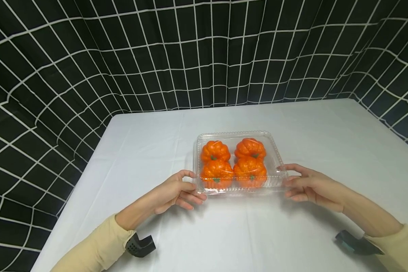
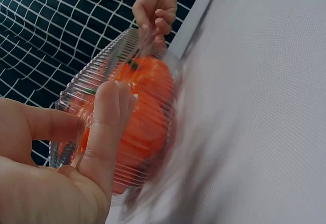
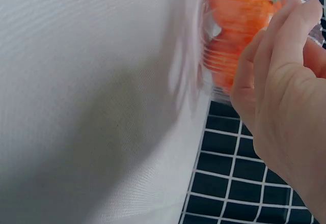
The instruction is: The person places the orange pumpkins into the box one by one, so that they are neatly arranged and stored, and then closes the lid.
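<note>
A clear plastic clamshell box point(image 1: 232, 134) holds several small orange pumpkins point(image 1: 249, 172), set in two rows, with green stems showing. My left hand point(image 1: 176, 189) grips the box's near left corner, thumb and index finger at the rim and the other fingers reaching under it. At the near right corner my right hand point(image 1: 311, 187) pinches the edge in the same way. Ribbed side walls point(image 2: 137, 147) of the box show between the hands in the left wrist view. From the right wrist, curled fingers point(image 3: 285, 40) overlap the box's end.
A white cloth-covered table point(image 1: 149, 147) lies under the box. Black curtains with a white grid point(image 1: 204, 56) stand along its back and sides. Each wrist carries a dark camera mount, such as the left one point(image 1: 139, 245), low over the cloth.
</note>
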Demonstrator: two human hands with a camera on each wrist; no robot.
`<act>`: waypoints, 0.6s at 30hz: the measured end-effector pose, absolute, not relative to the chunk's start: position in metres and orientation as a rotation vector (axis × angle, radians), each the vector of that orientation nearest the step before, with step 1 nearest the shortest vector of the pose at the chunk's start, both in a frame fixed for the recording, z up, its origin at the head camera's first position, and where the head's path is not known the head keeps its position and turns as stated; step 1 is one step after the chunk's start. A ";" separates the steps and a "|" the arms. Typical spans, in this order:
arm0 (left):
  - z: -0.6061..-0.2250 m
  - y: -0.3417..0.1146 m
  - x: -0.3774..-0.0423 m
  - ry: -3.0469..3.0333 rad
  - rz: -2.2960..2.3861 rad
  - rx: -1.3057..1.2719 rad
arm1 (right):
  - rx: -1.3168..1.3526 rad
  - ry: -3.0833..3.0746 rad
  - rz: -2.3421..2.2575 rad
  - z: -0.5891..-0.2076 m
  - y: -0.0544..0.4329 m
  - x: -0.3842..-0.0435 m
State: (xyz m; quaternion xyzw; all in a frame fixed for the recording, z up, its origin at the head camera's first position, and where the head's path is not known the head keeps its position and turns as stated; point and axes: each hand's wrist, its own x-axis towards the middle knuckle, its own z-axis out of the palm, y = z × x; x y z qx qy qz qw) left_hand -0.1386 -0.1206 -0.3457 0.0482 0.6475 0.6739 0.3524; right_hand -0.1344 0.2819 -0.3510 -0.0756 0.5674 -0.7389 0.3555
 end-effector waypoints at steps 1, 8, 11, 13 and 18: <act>-0.346 -0.121 -0.138 1.672 1.743 0.126 | -0.204 1.462 -1.916 -0.352 0.281 -0.135; -0.346 -0.120 -0.136 1.653 1.758 0.147 | -0.229 1.464 -1.953 -0.351 0.277 -0.134; -0.347 -0.119 -0.136 1.648 1.782 0.146 | -0.241 1.483 -1.961 -0.351 0.275 -0.133; -0.348 -0.119 -0.135 1.653 1.792 0.148 | -0.252 1.494 -1.969 -0.351 0.274 -0.133; -0.350 -0.120 -0.134 1.668 1.803 0.158 | -0.289 1.500 -1.984 -0.351 0.272 -0.132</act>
